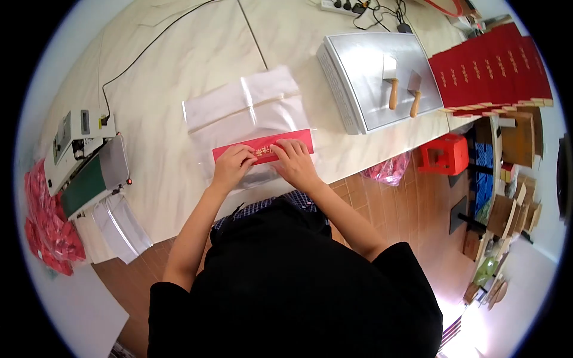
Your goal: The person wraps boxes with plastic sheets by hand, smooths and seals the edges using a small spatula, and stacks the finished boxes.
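Observation:
A clear plastic bag (242, 101) lies flat on the marbled table (173, 65) in front of me. Across its near part runs a red paper strip (301, 139) with gold characters in the middle. My left hand (233, 165) rests on the left part of the strip, its fingers bent together at the strip's lower edge. On the right part lies my right hand (293, 162), its fingers curled over the strip close to the characters. Both hands touch the strip; whether they pinch its edge is hard to see.
A sealing machine (77, 143) stands at the left, with red plastic bags (51, 221) beside it. At the right are a grey metal box (364, 77) bearing two wooden-handled scrapers (393, 89), red printed sheets (489, 71) and a red stool (444, 154).

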